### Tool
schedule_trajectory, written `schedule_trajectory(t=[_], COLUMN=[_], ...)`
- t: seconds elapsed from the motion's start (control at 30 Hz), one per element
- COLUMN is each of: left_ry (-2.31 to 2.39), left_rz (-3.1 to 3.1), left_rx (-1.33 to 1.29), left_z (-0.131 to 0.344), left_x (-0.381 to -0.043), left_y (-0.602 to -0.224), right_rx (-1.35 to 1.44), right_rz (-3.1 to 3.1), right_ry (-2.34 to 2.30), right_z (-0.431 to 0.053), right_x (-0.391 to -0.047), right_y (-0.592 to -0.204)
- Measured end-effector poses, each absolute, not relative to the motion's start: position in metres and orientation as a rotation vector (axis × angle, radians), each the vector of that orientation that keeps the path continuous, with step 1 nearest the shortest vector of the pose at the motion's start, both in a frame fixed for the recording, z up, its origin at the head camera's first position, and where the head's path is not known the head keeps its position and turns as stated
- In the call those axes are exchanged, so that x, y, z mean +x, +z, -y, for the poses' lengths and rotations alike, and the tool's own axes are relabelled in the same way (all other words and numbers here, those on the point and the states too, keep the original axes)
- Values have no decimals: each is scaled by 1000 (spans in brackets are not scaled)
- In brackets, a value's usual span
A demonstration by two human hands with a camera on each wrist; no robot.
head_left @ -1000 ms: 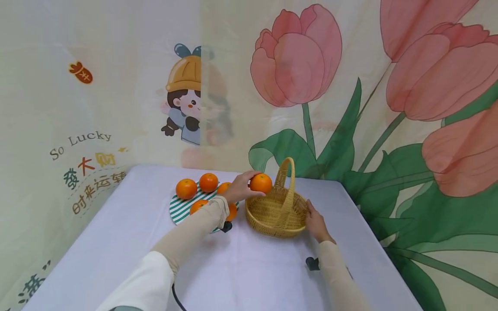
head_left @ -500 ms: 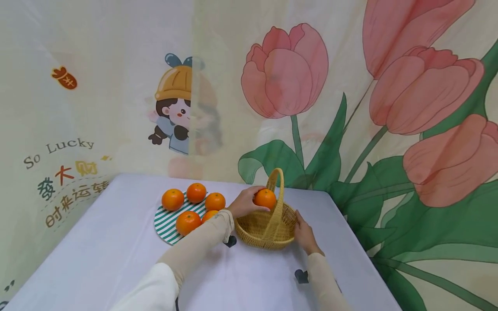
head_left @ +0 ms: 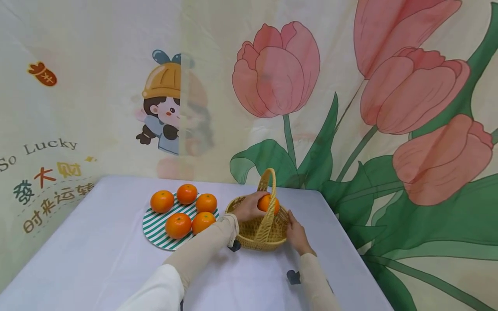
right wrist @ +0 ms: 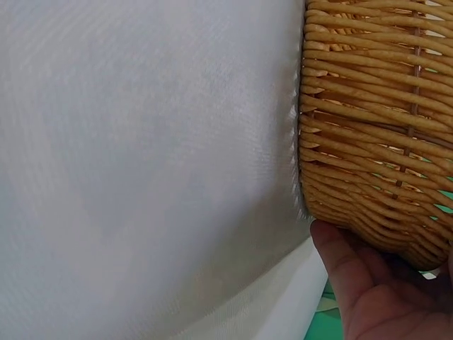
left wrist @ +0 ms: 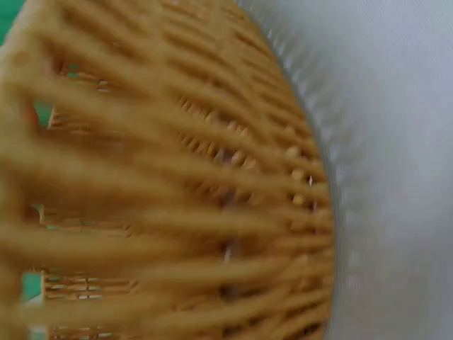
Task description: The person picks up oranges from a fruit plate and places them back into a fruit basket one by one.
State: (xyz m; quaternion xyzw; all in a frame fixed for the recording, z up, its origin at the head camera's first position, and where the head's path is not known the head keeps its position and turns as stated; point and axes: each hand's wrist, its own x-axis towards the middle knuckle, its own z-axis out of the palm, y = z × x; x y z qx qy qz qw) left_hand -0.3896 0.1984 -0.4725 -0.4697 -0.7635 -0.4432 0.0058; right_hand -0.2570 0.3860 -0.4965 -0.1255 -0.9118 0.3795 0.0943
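The orange [head_left: 264, 203] has shifted further under the handle [head_left: 266, 226] of the wicker basket [head_left: 249, 243], so it seems nearly inside. Your left hand [head_left: 249, 207] clamps it between thumb and fingers; your right hand [head_left: 297, 233] grips the basket's side. Five oranges rest on the striped mat [head_left: 153, 229].

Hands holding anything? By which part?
Left hand holds an orange by its left side. Right hand touches the basket at its right side; grip unclear.
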Motion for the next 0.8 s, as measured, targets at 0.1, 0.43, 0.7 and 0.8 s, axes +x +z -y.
schedule_trajectory(t=[0.1, 0.43, 0.7, 0.8], left_ry=[-1381, -1483, -1393, -1363], left_rz=[2386, 2383, 2358, 2376], left_rx=[-1487, -1510, -1558, -1574], left_z=[-203, -215, -224, -226], left_x=[-387, -387, -390, -390], left_y=[-473, -482, -484, -484], right_rx=[-372, -402, -409, -410], right_rz=[2695, 2690, 2692, 2699], right_ry=[1121, 1156, 1149, 1145], right_z=[-385, -381, -385, -387], right_x=[-257, -258, -259, -259], right_y=[-497, -500, -497, -496])
